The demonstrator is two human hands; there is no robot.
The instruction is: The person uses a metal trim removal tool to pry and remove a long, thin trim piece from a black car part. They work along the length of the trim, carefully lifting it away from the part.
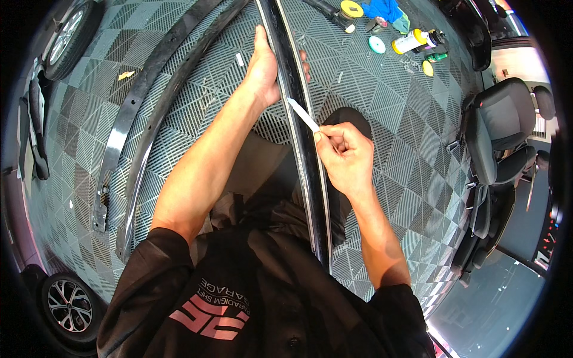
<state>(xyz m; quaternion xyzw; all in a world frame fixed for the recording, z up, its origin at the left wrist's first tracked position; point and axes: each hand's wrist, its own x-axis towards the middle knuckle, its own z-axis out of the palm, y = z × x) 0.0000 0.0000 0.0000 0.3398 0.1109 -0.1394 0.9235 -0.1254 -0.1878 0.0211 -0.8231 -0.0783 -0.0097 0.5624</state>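
A long, glossy black trim strip with pale edges runs from the top of the view down to my lap. My left hand is wrapped round its upper part, thumb along the left side and fingertips showing past the right edge. In my right hand, a flat white plastic scraper is pinched between thumb and fingers. Its pointed tip touches or lies just over the strip's face, below my left hand; exact contact I cannot tell.
Two long curved black strips lie on the grey tiled floor at left. Polishing pads, a yellow-capped bottle and a blue cloth sit at far right. Wheels stand at left, car seats at right.
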